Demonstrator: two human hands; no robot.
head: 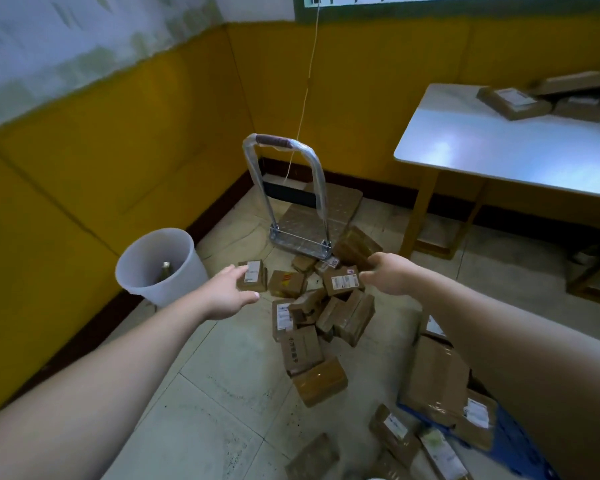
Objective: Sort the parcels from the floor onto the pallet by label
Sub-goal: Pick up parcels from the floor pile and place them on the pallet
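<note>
Brown parcels (several white-labelled) lie heaped on the floor. The left hand spreads its fingers beside a labelled parcel. The right hand grips a tilted parcel.

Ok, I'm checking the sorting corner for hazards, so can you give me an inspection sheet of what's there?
Surface: tiled floor, stained and speckled.
Job's things: loose pile of parcels on the floor; more lie on the blue pallet.
Clutter: white bucket with something inside; platform trolley by the corner.
Grippers: left hand open, reaching at a small labelled parcel; right hand grips a tilted parcel.
Cables: thin cord hangs down the wall to the trolley.
Surroundings: yellow wall; table with a few parcels at its far end.
</note>
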